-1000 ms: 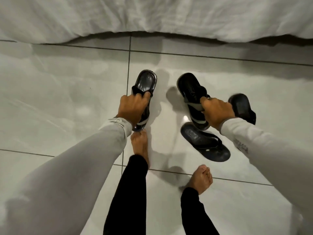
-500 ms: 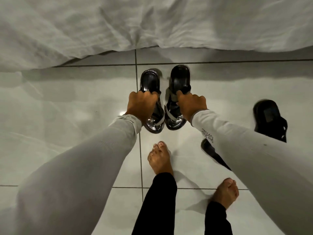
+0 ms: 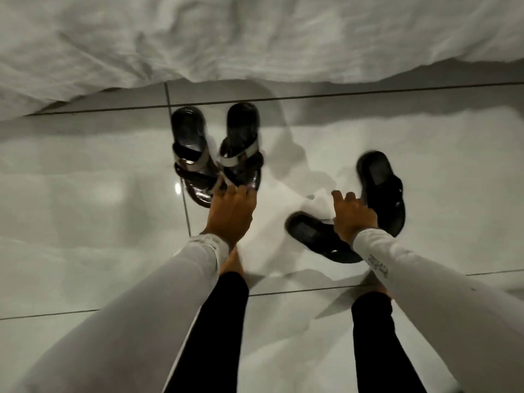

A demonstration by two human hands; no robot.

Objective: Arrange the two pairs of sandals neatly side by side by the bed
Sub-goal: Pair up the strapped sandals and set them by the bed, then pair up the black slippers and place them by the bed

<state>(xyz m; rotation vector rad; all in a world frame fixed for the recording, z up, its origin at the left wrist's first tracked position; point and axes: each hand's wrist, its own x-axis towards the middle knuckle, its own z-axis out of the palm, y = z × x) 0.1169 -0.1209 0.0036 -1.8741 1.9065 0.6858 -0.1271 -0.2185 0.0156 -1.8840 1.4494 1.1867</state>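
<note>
My right hand (image 3: 354, 215) covers the near end of one black sandal (image 3: 314, 236) and its sleeve (image 3: 425, 285) hides my right foot. My left foot is mostly behind my left wrist. The far black sandal (image 3: 381, 191) is motion-blurred.

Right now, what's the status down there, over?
Both hands open, holding nothing. Strapped pair set side by side by bed. Black pair askew. Nothing blocking.
</note>
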